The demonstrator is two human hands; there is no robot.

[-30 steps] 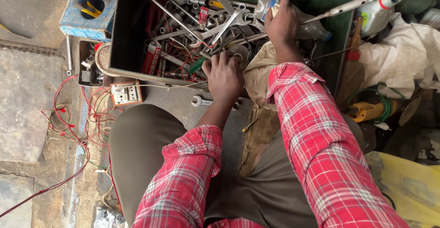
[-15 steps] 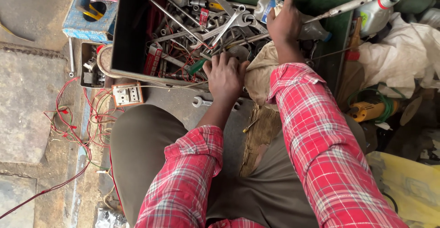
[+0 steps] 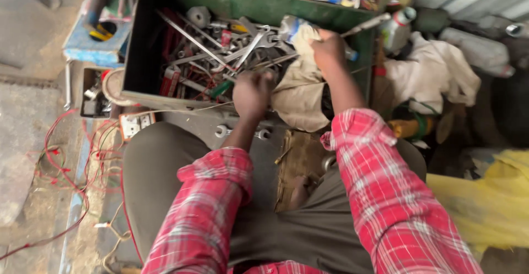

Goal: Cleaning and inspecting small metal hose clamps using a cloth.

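Observation:
A green metal toolbox (image 3: 242, 3) stands open in front of my knees, holding several wrenches (image 3: 249, 48) and other steel tools. My left hand (image 3: 252, 93) hovers at the box's near edge with its fingers curled. It is blurred, so whether it holds a tool is unclear. My right hand (image 3: 328, 49) is over the right part of the box. It grips the top of a beige cloth (image 3: 300, 95), which hangs down over the front rim.
A wrench (image 3: 242, 132) lies on the floor between my knees. Red wires (image 3: 60, 158) and a white socket box (image 3: 135, 124) are at the left, beside a blue bench (image 3: 91, 37). A bottle (image 3: 398, 28), white rags (image 3: 435, 70) and a yellow bag (image 3: 485, 202) crowd the right.
My right hand dropped from the box's far edge, finger raised, and closed on the beige cloth. My left hand drew back slightly and curled.

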